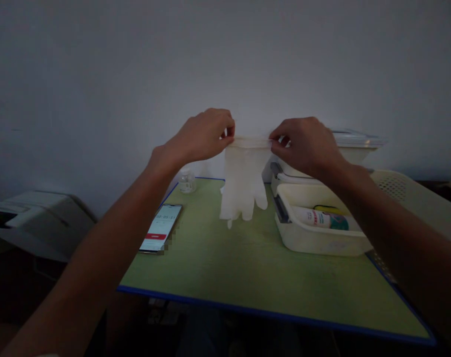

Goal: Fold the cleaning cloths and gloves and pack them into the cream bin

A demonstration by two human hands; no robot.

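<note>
A thin white disposable glove (244,173) hangs fingers down above the table, its cuff stretched level between my two hands. My left hand (206,130) pinches the left end of the cuff between thumb and fingertips. At the other end, my right hand (305,143) grips the cuff's right corner in the same way. The glove's fingers dangle loosely, and some of them overlap or look folded.
On the green table (225,267) with a blue edge, a phone (161,228) showing a timer lies left. Behind it stands a small clear jar (187,180). A cream basket (324,241) holding a white bottle (318,218) sits right, before lidded boxes (359,148). A white wall rises behind.
</note>
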